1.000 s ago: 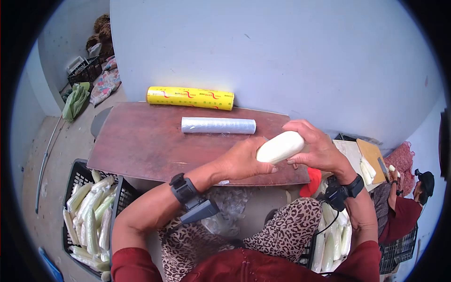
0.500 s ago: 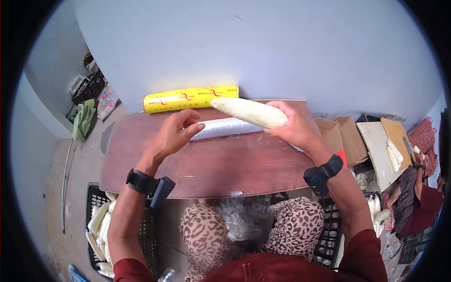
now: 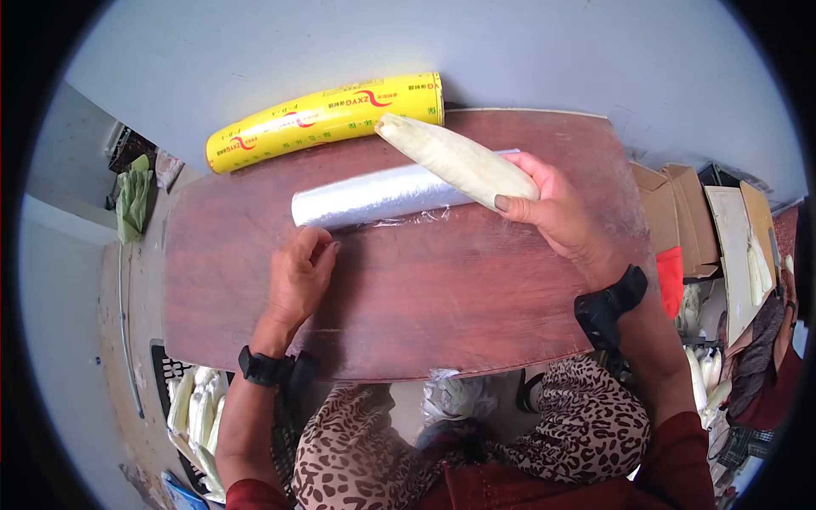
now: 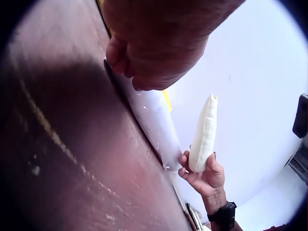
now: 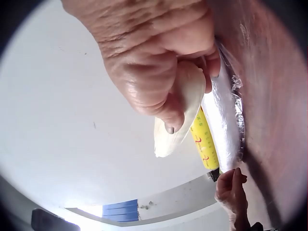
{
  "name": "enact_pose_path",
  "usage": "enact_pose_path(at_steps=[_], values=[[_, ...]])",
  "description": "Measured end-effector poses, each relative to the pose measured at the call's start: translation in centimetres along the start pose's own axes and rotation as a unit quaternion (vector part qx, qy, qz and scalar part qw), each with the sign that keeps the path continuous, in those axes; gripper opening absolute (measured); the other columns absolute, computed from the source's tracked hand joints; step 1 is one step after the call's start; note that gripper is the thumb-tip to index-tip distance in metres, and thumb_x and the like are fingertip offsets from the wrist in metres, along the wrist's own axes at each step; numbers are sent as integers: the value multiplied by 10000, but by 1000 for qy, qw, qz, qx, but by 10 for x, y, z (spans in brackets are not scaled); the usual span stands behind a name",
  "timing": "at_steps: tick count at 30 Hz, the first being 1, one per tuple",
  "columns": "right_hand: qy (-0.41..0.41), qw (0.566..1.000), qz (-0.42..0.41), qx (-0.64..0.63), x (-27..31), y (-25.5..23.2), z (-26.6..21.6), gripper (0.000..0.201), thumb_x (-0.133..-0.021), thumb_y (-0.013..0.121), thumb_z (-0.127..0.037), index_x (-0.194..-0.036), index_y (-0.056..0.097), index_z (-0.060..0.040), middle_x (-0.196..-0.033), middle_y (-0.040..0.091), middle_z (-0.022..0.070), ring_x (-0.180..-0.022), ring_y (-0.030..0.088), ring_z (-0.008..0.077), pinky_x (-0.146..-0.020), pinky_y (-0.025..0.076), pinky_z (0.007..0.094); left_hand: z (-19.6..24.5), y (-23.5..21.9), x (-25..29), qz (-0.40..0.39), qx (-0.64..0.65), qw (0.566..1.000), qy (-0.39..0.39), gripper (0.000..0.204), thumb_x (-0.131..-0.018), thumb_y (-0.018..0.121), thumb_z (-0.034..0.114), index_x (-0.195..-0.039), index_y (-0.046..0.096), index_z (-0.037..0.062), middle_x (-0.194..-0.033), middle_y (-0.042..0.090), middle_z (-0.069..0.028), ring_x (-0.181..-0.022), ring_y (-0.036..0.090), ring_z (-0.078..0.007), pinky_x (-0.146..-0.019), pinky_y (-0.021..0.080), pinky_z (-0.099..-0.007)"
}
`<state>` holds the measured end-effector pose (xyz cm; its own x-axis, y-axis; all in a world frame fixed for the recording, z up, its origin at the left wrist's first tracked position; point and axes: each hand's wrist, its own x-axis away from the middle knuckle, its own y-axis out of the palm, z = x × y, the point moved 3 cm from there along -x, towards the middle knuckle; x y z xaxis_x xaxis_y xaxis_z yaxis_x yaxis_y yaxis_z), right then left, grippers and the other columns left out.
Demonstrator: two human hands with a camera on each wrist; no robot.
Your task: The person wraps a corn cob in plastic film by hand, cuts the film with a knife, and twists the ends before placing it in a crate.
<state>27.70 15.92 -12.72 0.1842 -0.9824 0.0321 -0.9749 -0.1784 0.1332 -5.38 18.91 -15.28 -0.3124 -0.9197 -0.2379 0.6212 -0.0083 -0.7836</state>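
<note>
A pale, tapering vegetable [image 3: 459, 161], perhaps a peeled husked cob, is gripped at its thick end by the right hand [image 3: 552, 204]. Its narrow tip points up and left, above the roll of clear film [image 3: 374, 194] on the table. At the roll's near left end the left hand [image 3: 302, 272] has its fingers curled and appears to pinch the film's edge; the film between the fingertips is hard to make out. In the right wrist view, the thumb lies along the vegetable [image 5: 192, 91], and the left hand [image 5: 233, 192] is at the roll's far end.
A yellow printed roll [image 3: 327, 119] lies behind the film roll, by the wall. Crates of pale vegetables [image 3: 200, 416] stand below the table [image 3: 476, 306] at both sides. Cardboard boxes [image 3: 680, 217] and another person [image 3: 769, 382] are at the right.
The right hand has carried the vegetable from between both hands to over the roll's right part. The left hand has let go of it and moved left and down to the roll's end.
</note>
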Motion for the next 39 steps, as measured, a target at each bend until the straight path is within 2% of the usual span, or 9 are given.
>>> enact_pose_path(at_steps=[3, 9, 12, 16, 19, 22, 28, 34, 39], values=[[-27, 999, 24, 0, -7, 0, 3, 574, -824, 774, -155, -1298, 499, 15, -1143, 610, 68, -1022, 582, 118, -869, 499, 259, 4, 8, 1, 2, -7, 1000, 16, 146, -821, 705, 43, -939, 620, 31, -818, 639, -158, -694, 645, -302, -637, 520, -373], [-41, 999, 16, -29, -13, -5, -3, 608, -840, 756, -177, -1313, 469, 75, -1188, 602, 119, -1098, 564, 153, -954, 463, 293, 20, 16, -9, 22, -51, 995, 86, 236, -812, 717, 72, -1027, 619, 66, -782, 620, -109, -677, 637, -278, -601, 511, -369], [-35, 999, 9, -23, -14, -7, 0, 656, -842, 760, -236, -1345, 450, 51, -1227, 582, 105, -1139, 533, 154, -986, 426, 300, 44, 21, -21, 0, -157, 956, 249, 331, -799, 718, 103, -1104, 593, 66, -731, 566, -73, -641, 609, -240, -551, 490, -367], [-31, 999, 12, -21, -14, -8, 0, 681, -842, 765, -265, -1359, 441, 38, -1254, 568, 98, -1163, 518, 153, -1006, 405, 299, 62, 44, -34, 1, -233, 910, 343, 312, -812, 628, 95, -1113, 554, 57, -692, 488, -33, -613, 561, -195, -516, 466, -345], [-42, 999, 24, -24, -15, -6, -2, 646, -841, 758, -191, -1338, 449, 82, -1230, 590, 143, -1143, 551, 176, -988, 442, 304, 62, 55, -42, 14, -246, 902, 354, 287, -793, 597, 86, -1076, 559, 61, -701, 494, -32, -628, 567, -195, -527, 470, -342], [-41, 999, 27, -21, -15, -6, 0, 637, -845, 751, -181, -1339, 448, 83, -1231, 590, 145, -1147, 550, 177, -990, 442, 308, 68, 53, -43, 4, -251, 899, 359, 253, -775, 587, 99, -1025, 568, 66, -709, 494, -32, -638, 566, -196, -532, 471, -338], [-50, 998, 27, -36, -14, -6, -1, 617, -856, 746, -171, -1332, 452, 89, -1229, 592, 144, -1148, 548, 172, -1000, 436, 300, 66, 62, -34, -58, -167, 908, 381, 169, -762, 619, 68, -924, 573, 70, -725, 489, -52, -643, 564, -226, -545, 462, -366], [-47, 998, 31, -30, -15, -7, 0, 615, -852, 755, -180, -1323, 462, 86, -1218, 596, 139, -1137, 550, 169, -996, 435, 296, 83, 66, -34, -45, -210, 907, 363, 210, -777, 589, 117, -977, 562, 59, -799, 500, -57, -727, 560, -206, -614, 480, -344], [-43, 998, 23, -44, -15, -7, 1, 603, -858, 751, -181, -1319, 466, 81, -1217, 595, 136, -1135, 551, 169, -996, 435, 293, 95, 75, -47, 5, -215, 891, 401, 221, -766, 605, 106, -979, 566, 67, -788, 482, -59, -704, 543, -220, -615, 450, -356]])
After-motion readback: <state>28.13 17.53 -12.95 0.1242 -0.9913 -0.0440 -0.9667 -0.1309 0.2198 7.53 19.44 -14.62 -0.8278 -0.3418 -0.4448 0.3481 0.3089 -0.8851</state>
